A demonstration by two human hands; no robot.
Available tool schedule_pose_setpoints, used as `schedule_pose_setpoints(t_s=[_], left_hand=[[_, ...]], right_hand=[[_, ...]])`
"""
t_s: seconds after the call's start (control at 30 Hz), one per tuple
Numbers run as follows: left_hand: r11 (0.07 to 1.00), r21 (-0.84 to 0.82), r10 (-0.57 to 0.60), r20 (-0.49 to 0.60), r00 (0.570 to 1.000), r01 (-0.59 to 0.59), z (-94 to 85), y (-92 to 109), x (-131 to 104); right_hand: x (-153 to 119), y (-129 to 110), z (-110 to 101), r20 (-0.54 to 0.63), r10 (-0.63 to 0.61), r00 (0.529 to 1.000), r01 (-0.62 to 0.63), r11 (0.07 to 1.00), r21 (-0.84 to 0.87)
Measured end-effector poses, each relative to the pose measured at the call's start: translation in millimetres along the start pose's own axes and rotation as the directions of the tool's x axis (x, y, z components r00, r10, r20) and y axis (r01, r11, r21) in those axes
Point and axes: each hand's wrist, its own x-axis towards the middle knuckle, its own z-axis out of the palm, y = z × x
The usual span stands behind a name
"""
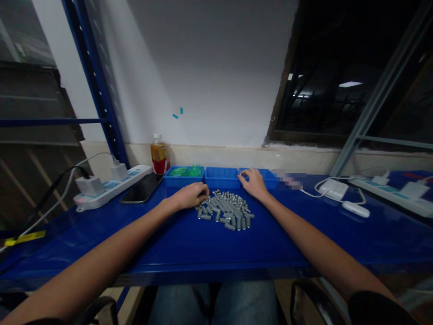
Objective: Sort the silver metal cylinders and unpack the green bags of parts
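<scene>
A pile of small silver metal cylinders [230, 210] lies on the blue table, with smaller shiny pieces toward its back right. At the pile's left edge is my left hand [193, 196], its fingers curled in a pinch; whatever they hold is too small to name. Behind the pile, my right hand [253, 183] is over the front of the right blue bin [269, 180], thumb and fingers close together, with a tiny piece at the tips that I cannot make out. The middle blue bin [221, 181] stands between the hands. Green items [186, 171] lie in the left blue bin [184, 182].
A drink bottle [159, 155] stands left of the bins, near a dark phone [141, 189] and a power strip [113, 186]. At the right are a white charger [334, 189], a white device [356, 209], cables and another power strip [394, 194]. The table's front edge [216, 267] runs before my legs.
</scene>
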Motion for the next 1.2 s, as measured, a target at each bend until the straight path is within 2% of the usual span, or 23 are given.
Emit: schedule_pose_setpoints(t_s=[0.23,0.37,0.5,0.6,0.7,1.0,1.1,1.2], left_hand=[[0.999,0.000,-0.033,-0.044,0.998,0.033,-0.8,8.7,-3.6],[1.000,-0.002,-0.025,-0.148,0.989,0.025,2.7,19.2,-3.7],[1.000,-0.003,0.024,-0.254,0.967,-0.026,4.3,30.0,-2.8],[0.999,-0.012,0.046,-0.280,0.959,-0.052,3.5,35.3,-2.8],[0.998,-0.015,0.056,-0.271,0.961,-0.062,2.8,38.2,-3.3],[1.000,0.013,0.003,-0.164,0.987,-0.001,6.2,32.8,-3.3],[0.999,0.044,0.022,-0.134,0.991,-0.016,5.6,32.0,-3.5],[0.998,0.051,0.039,-0.155,0.987,-0.031,5.1,33.0,-4.0]], right_hand=[[-3.1,-11.2,-7.1,-0.032,-0.005,0.999,0.003,0.999,-0.052],[-10.8,-35.8,-14.7,0.026,-0.157,0.987,0.158,0.987,-0.032],[-25.4,-69.9,-16.3,0.134,-0.385,0.913,0.391,0.920,-0.018],[-33.0,-85.7,-13.4,0.213,-0.470,0.856,0.487,0.873,-0.032],[-34.4,-88.2,-11.7,0.250,-0.476,0.843,0.500,0.865,-0.042],[-32.5,-84.1,-12.2,0.281,-0.430,0.858,0.466,0.882,-0.073],[-31.5,-83.7,-10.7,0.310,-0.432,0.847,0.474,0.877,-0.072],[-31.2,-83.4,-8.9,0.342,-0.443,0.829,0.487,0.872,-0.051]])
